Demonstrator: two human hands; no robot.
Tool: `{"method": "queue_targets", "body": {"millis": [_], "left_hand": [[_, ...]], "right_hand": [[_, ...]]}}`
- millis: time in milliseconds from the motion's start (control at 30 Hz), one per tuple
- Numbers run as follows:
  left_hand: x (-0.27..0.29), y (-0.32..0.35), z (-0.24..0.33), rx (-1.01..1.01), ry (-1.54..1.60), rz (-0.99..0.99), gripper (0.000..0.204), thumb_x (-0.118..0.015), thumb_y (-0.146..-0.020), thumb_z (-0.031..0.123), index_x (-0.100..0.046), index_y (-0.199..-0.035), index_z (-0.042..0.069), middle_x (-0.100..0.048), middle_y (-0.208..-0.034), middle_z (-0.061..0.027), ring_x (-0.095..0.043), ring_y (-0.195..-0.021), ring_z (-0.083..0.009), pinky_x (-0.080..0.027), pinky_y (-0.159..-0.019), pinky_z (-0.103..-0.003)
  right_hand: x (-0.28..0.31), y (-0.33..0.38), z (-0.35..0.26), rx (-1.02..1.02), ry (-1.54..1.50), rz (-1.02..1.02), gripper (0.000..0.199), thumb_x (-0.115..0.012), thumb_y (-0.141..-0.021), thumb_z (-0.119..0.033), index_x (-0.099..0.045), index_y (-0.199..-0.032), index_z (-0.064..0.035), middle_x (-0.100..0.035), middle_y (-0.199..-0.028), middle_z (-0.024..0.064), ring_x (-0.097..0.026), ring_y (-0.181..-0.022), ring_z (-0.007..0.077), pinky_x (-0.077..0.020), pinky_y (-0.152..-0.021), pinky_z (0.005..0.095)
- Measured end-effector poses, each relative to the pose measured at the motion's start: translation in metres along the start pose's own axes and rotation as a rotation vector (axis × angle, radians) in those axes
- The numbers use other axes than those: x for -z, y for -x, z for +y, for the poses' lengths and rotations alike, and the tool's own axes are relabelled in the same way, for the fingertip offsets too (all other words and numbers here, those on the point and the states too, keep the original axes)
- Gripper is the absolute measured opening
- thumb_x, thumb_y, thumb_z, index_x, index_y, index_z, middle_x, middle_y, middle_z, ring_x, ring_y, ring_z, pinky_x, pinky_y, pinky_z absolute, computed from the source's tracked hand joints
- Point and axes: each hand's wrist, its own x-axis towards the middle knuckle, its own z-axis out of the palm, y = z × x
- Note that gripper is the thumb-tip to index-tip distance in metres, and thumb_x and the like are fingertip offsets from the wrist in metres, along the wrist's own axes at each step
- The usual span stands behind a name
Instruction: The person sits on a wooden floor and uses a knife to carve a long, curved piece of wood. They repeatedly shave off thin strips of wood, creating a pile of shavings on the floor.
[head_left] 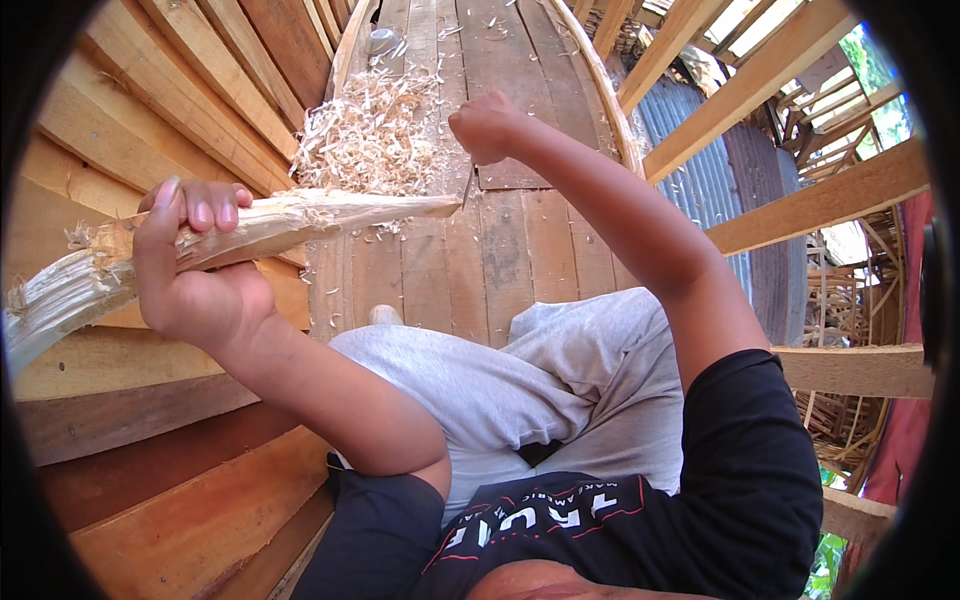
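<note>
My left hand [210,265] is closed round a long, pale length of wood [340,212], thumb and fingers wrapped over it. Its left end is rough and splintered; its right end narrows to a whittled point. My right hand [490,128] is a fist above and right of that point. From the fist's underside a thin, dark knife blade [467,188] sticks down, its lower end close beside the wood's tip. I cannot tell whether blade and wood touch. The knife's handle is hidden in the fist.
A heap of curled wood shavings [370,135] lies on the plank floor [430,270] beyond the wood. A small silvery object [382,41] stands farther off. Stacked boards [180,90] crowd the left; slatted railing [830,205] and corrugated sheets [690,150] line the right.
</note>
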Motion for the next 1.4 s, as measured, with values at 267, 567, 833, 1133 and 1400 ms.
{"method": "queue_targets", "body": {"millis": [267, 567, 833, 1133, 1400], "left_hand": [[0.010, -0.003, 0.003, -0.026, 0.039, 0.008, 0.013, -0.057, -0.081, 0.015, -0.054, -0.079, 0.002, -0.042, -0.065, -0.0026, -0.044, -0.062, -0.0155, -0.040, -0.070, -0.036], [0.003, -0.001, 0.000, -0.001, -0.001, 0.038, 0.017, -0.057, -0.082, 0.016, -0.046, -0.070, 0.009, -0.040, -0.066, -0.0010, -0.042, -0.064, -0.0149, -0.038, -0.073, -0.037], [0.010, -0.005, -0.003, 0.004, 0.012, -0.028, 0.013, -0.057, -0.081, 0.016, -0.054, -0.080, 0.003, -0.041, -0.065, -0.0021, -0.044, -0.062, -0.0151, -0.040, -0.070, -0.035], [0.011, -0.006, -0.006, -0.019, -0.104, 0.005, 0.010, -0.058, -0.083, 0.013, -0.053, -0.080, 0.004, -0.042, -0.067, -0.0016, -0.043, -0.064, -0.0151, -0.039, -0.073, -0.036], [0.014, -0.007, -0.006, -0.012, -0.054, -0.005, 0.014, -0.059, -0.081, 0.015, -0.056, -0.083, 0.002, -0.044, -0.066, -0.0025, -0.044, -0.063, -0.0146, -0.041, -0.071, -0.034]], "right_hand": [[0.019, 0.031, 0.017, -0.189, -0.227, -0.066, 0.017, -0.062, -0.068, -0.009, -0.069, -0.083, -0.0094, -0.068, -0.082, 0.0101, -0.065, -0.080, 0.0311, -0.0514, -0.068, 0.0373], [-0.143, 0.080, 0.036, -0.735, -0.391, 0.168, 0.025, -0.066, -0.074, -0.013, -0.067, -0.098, -0.0049, -0.064, -0.101, 0.0165, -0.059, -0.098, 0.0350, -0.0487, -0.083, 0.0406], [-0.166, 0.026, -0.072, -0.181, -0.569, 0.436, 0.031, -0.055, -0.075, 0.003, -0.061, -0.105, 0.0005, -0.059, -0.103, 0.0180, -0.054, -0.106, 0.0354, -0.0479, -0.088, 0.0405], [-0.192, 0.018, -0.075, -0.114, -0.528, 0.231, 0.017, -0.053, -0.075, 0.001, -0.069, -0.078, 0.0024, -0.064, -0.087, 0.0213, -0.064, -0.087, 0.0332, -0.0539, -0.074, 0.0363], [-0.176, 0.009, -0.016, -0.850, -1.656, 0.294, 0.014, -0.064, -0.074, 0.009, -0.070, -0.086, 0.0045, -0.069, -0.085, 0.0145, -0.068, -0.073, 0.0206, -0.0576, -0.066, 0.0277]]}}
